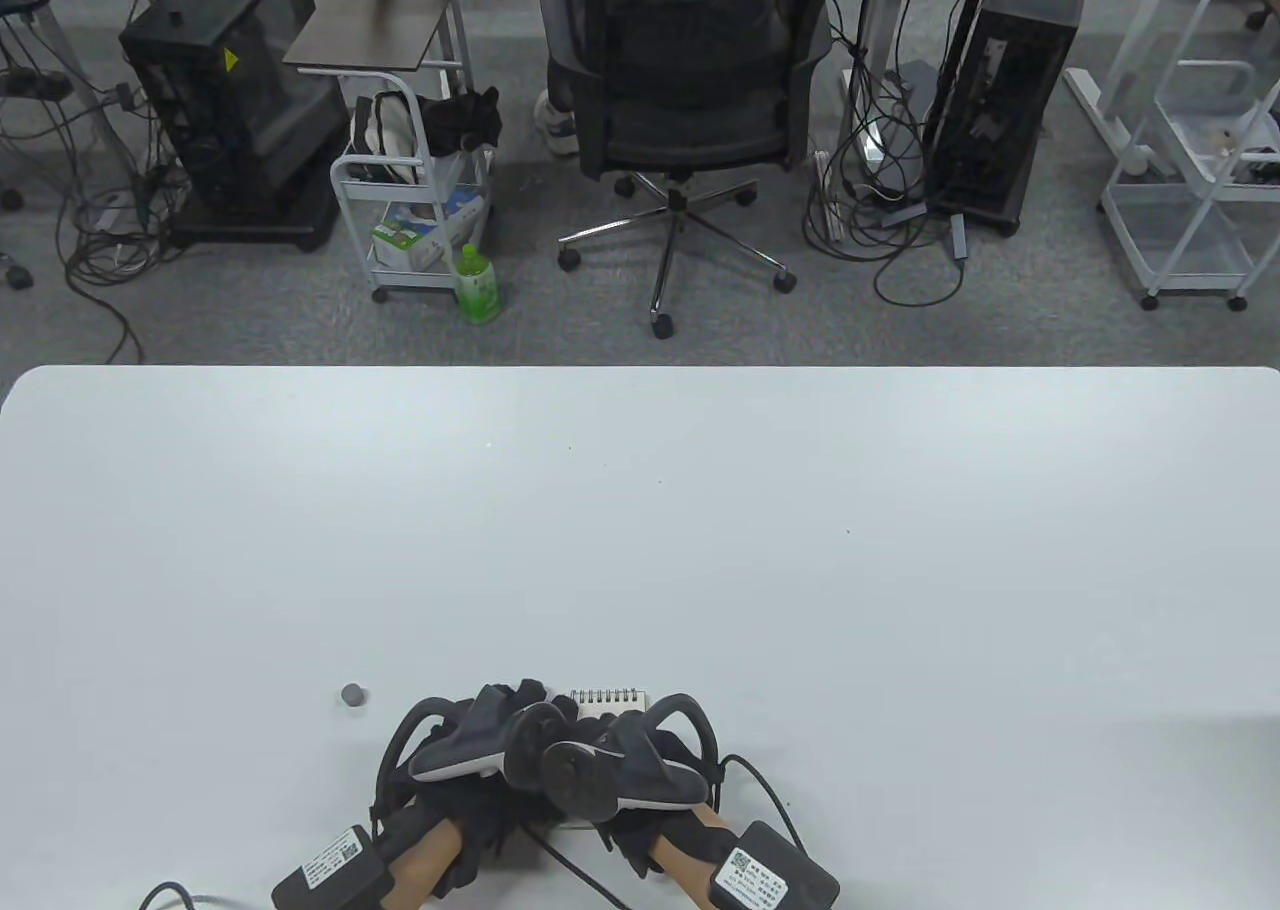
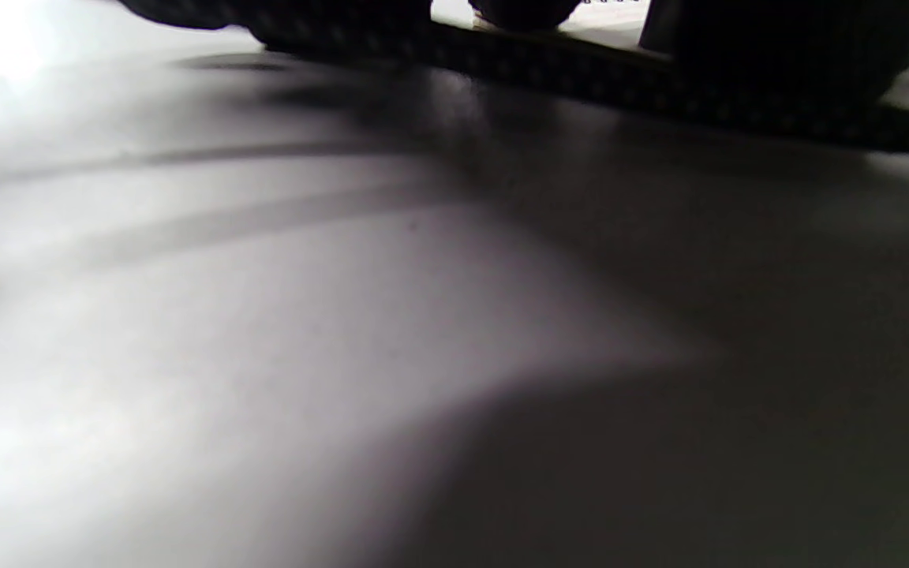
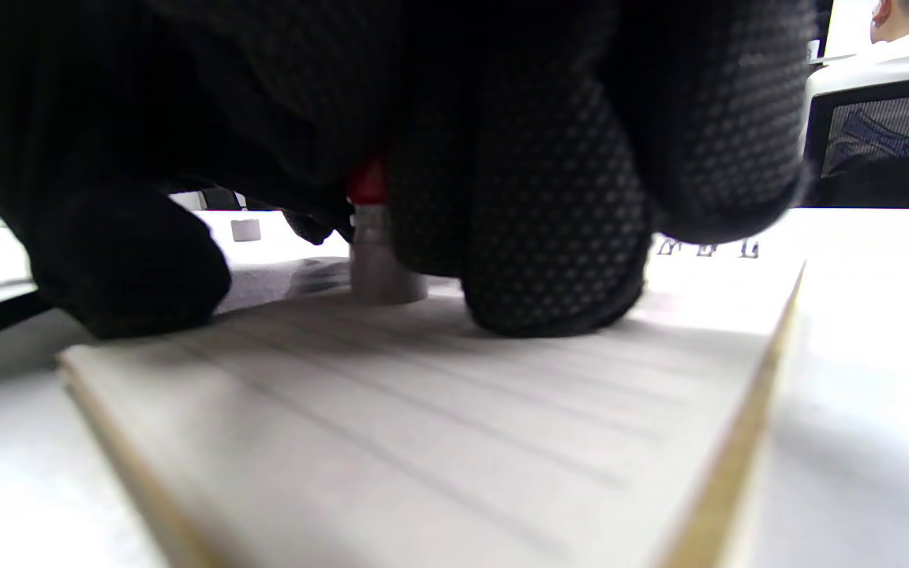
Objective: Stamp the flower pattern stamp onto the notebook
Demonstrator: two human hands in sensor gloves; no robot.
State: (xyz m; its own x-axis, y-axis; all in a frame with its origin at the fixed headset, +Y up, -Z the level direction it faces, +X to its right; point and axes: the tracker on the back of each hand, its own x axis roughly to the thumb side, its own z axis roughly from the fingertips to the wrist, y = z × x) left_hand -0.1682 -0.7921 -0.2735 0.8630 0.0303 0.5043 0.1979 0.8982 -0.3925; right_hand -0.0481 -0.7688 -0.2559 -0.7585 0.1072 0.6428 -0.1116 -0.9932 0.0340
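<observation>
Lined matt paper notebook (image 3: 454, 426) with wire spiral; dotted-knit cloth glove on right hand (image 3: 549, 197); stamp (image 3: 379, 252) apparently plastic; smooth table (image 1: 640, 510).

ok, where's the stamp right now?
In the right wrist view the stamp stands upright on the notebook page, its base on the paper, under the right hand.

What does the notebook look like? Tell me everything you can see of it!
The notebook lies flat and open on the white table, near its front edge. Its page is pale with thin ruled lines, and a wire spiral binds its far edge. It looks like paper with a tan board edge on the right. The right hand rests fingers on the page and holds a grey stamp with a red part above, standing upright on the paper. From above, both hands hide most of it.
</observation>
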